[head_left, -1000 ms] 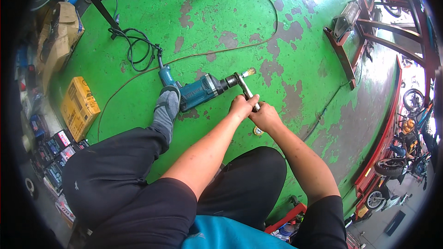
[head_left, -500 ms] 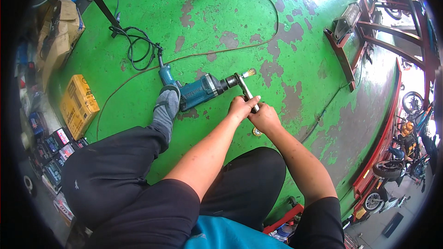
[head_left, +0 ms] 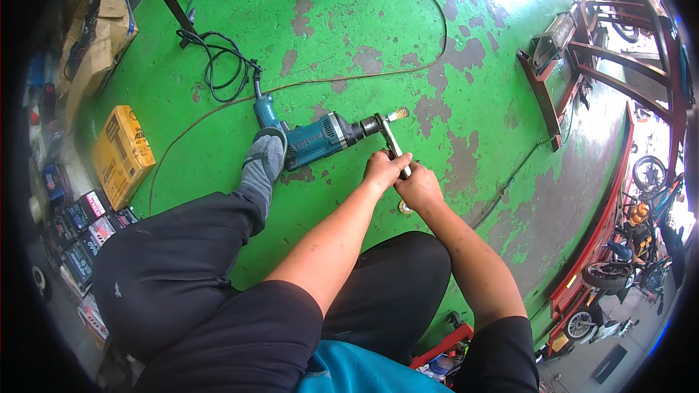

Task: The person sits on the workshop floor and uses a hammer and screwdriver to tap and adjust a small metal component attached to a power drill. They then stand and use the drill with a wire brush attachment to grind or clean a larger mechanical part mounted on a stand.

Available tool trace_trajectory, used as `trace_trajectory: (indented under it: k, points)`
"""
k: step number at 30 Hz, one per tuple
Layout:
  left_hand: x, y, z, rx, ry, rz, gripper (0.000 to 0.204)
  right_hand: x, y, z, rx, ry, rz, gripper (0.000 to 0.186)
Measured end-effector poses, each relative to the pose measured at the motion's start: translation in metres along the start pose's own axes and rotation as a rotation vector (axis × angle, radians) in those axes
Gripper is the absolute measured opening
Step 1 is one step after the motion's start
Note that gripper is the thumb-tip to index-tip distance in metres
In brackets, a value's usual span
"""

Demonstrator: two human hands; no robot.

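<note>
Chuck-tightening step: left hand [head_left: 382, 169] and right hand [head_left: 416, 188] both clamped on chuck key [head_left: 391, 143] in electric drill [head_left: 320, 138]. Next: firm twist, foot [head_left: 263, 154] bracing.

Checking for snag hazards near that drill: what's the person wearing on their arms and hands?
Both forearms are bare. The left hand and right hand show no gloves; no watch, ring or wristband is visible. Black short sleeves end above the elbows, over a teal garment.
</note>
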State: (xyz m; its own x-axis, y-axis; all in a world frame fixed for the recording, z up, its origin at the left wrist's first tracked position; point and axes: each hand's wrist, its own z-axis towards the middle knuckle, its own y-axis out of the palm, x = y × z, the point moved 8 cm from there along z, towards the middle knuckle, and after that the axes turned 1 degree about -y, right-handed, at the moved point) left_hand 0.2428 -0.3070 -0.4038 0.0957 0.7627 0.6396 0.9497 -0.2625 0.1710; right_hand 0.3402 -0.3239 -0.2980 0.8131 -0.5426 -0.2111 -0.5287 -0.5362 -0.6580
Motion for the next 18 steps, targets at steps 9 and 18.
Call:
trace_trajectory:
  k: [9,18]
  points:
    - [0.012,-0.003,-0.004,0.039,0.022,-0.003,0.043,0.009,-0.015,-0.015,0.120,-0.007,0.114,0.069]
    - [0.021,-0.001,-0.013,-0.025,-0.058,-0.052,0.040,0.069,0.028,-0.065,-0.137,0.059,1.052,0.059]
